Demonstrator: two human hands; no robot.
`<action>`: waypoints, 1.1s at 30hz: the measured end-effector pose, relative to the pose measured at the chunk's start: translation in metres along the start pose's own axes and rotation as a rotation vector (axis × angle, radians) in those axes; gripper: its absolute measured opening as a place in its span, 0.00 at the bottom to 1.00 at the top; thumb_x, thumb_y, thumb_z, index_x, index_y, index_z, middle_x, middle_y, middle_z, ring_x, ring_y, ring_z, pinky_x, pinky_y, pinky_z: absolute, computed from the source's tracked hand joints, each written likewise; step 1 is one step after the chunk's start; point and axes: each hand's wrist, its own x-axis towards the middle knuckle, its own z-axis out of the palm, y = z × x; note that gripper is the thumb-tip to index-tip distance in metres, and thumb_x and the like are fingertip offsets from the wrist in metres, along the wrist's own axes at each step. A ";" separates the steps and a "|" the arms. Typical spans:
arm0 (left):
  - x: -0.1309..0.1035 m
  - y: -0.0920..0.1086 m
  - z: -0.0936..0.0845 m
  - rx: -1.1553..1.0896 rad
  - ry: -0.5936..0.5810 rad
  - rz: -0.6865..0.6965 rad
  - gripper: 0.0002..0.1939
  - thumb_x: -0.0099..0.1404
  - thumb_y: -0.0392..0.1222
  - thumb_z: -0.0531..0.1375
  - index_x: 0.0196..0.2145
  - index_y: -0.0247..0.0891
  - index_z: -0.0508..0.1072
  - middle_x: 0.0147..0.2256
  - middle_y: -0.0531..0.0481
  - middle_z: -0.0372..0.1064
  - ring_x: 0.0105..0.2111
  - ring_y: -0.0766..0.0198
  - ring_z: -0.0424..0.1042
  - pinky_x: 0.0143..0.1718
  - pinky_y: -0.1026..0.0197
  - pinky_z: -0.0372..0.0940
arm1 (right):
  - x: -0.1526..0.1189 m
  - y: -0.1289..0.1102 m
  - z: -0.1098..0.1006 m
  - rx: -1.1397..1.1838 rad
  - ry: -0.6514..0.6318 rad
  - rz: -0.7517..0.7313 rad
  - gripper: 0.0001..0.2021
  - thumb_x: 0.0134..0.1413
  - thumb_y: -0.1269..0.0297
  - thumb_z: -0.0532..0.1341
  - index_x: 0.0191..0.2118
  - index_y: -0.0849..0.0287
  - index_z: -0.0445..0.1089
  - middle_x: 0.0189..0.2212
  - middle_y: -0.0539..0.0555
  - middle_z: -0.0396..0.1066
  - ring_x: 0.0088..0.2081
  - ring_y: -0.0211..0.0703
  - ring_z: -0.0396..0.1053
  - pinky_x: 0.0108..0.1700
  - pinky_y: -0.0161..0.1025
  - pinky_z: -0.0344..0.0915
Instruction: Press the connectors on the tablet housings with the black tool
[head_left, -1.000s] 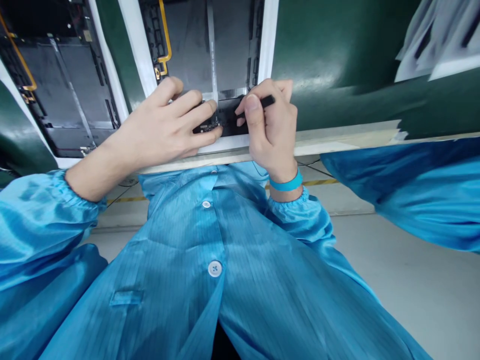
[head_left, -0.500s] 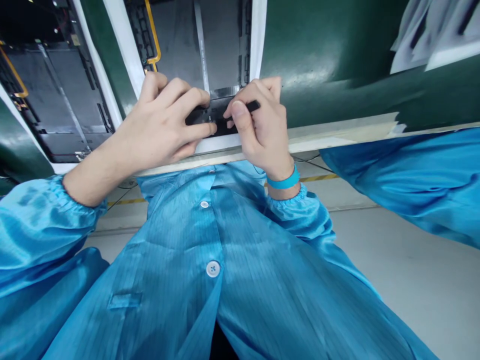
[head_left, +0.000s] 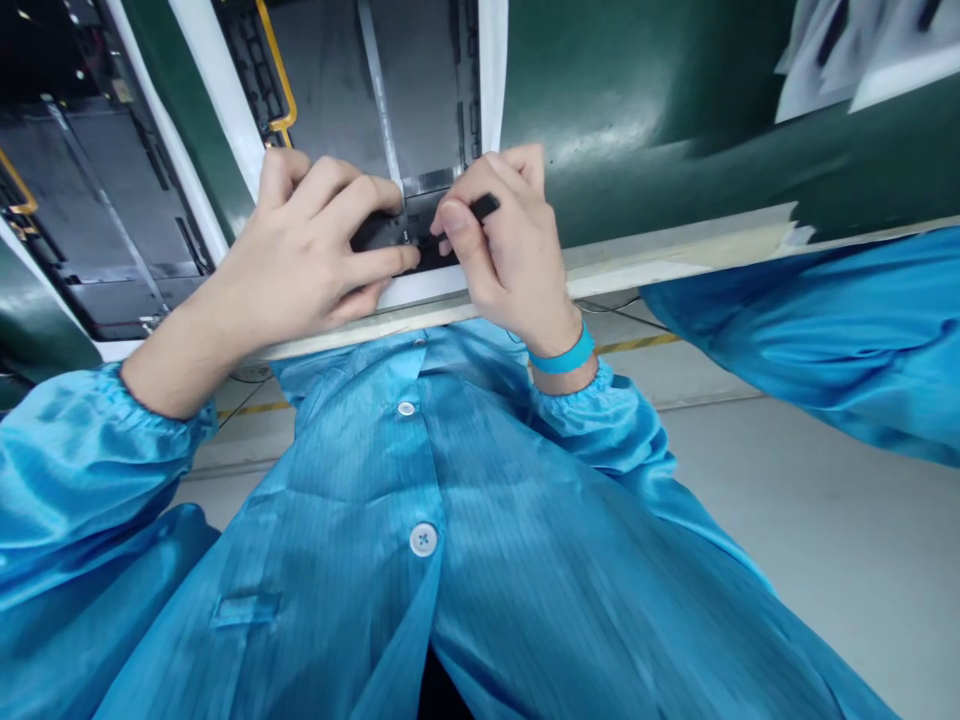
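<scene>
Right hand [head_left: 506, 240]: pinching black tool [head_left: 486, 207]. Left hand [head_left: 307, 245]: fingers spread, just beside. Device [head_left: 420, 90]: beneath both hands.

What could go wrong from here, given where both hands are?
1. The black tool in the right hand slants toward the left hand; a slip might jab a fingertip.
2. The orange strip on the dark panel lies exposed near the left knuckles, so they could snag it.
</scene>
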 end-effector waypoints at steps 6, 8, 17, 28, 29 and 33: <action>-0.001 0.000 -0.001 -0.049 -0.006 -0.032 0.20 0.88 0.51 0.53 0.68 0.54 0.79 0.67 0.45 0.68 0.68 0.32 0.69 0.65 0.18 0.62 | -0.001 0.004 0.003 0.014 0.008 0.089 0.25 0.80 0.40 0.40 0.41 0.40 0.68 0.38 0.55 0.81 0.48 0.61 0.73 0.56 0.60 0.66; -0.002 0.000 0.000 -0.067 -0.009 -0.050 0.19 0.88 0.51 0.55 0.68 0.55 0.79 0.68 0.46 0.67 0.68 0.33 0.68 0.67 0.18 0.61 | -0.001 0.005 0.003 -0.004 -0.011 0.107 0.28 0.79 0.37 0.37 0.41 0.40 0.70 0.38 0.57 0.81 0.49 0.62 0.73 0.56 0.61 0.66; -0.003 -0.006 0.003 -0.027 0.020 0.013 0.21 0.88 0.51 0.54 0.69 0.54 0.79 0.67 0.42 0.67 0.66 0.29 0.71 0.59 0.15 0.66 | 0.000 0.000 -0.002 -0.042 -0.048 0.102 0.28 0.80 0.39 0.35 0.42 0.41 0.69 0.39 0.55 0.81 0.48 0.60 0.73 0.61 0.60 0.67; -0.009 -0.008 0.009 0.074 0.044 0.046 0.20 0.88 0.51 0.55 0.71 0.55 0.76 0.70 0.43 0.67 0.65 0.31 0.72 0.54 0.20 0.71 | -0.001 0.001 -0.001 -0.047 0.002 -0.053 0.23 0.86 0.48 0.39 0.42 0.47 0.66 0.34 0.53 0.75 0.46 0.54 0.75 0.58 0.56 0.66; -0.010 -0.008 0.009 0.054 0.038 0.038 0.20 0.88 0.51 0.55 0.71 0.56 0.75 0.71 0.43 0.67 0.66 0.31 0.72 0.56 0.19 0.70 | -0.002 0.002 -0.001 -0.031 0.009 -0.062 0.22 0.86 0.50 0.40 0.42 0.47 0.66 0.34 0.53 0.75 0.46 0.53 0.75 0.57 0.56 0.66; -0.012 -0.010 0.010 -0.033 0.003 0.005 0.21 0.89 0.51 0.53 0.72 0.58 0.74 0.71 0.45 0.66 0.70 0.29 0.68 0.61 0.14 0.65 | -0.002 0.004 0.000 0.020 0.045 0.031 0.24 0.84 0.42 0.40 0.41 0.43 0.67 0.36 0.53 0.77 0.47 0.56 0.73 0.55 0.56 0.67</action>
